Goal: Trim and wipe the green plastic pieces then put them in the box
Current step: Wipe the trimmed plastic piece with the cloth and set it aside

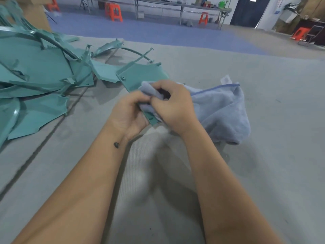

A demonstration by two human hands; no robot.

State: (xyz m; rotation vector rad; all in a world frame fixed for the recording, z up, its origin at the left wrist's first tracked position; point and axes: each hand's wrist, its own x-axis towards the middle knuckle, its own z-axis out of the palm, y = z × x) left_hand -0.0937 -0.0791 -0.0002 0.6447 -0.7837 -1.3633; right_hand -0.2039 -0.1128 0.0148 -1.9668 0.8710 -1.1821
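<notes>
- Head view: this looks like the wipe step. The left hand [131, 111] is clamped on the near end of a green plastic piece [144, 76], fingers curled round its edge, holding it tilted up just above the table [263, 173].
- The right hand [173, 106] is bunched round a blue cloth [219, 110], pinching it against the piece's near edge. The rest of the cloth slumps on the table to the right.
- My guess at what's next: slide the cloth along the rest of the panel, then find the box. I can't see an obvious box for finished parts from here, so that means a look around.
- The pile of green pieces [40, 71], still with sprues and runners sticking out, sits to the left, touching the held piece's far corner or just behind it, hard to tell.
- Surface is a grey felt-like cover with a dark seam running through it.
- Room behind: blue floor, orange stools [114, 12], long metal tables, a dark door [246, 11], cardboard at far left.
</notes>
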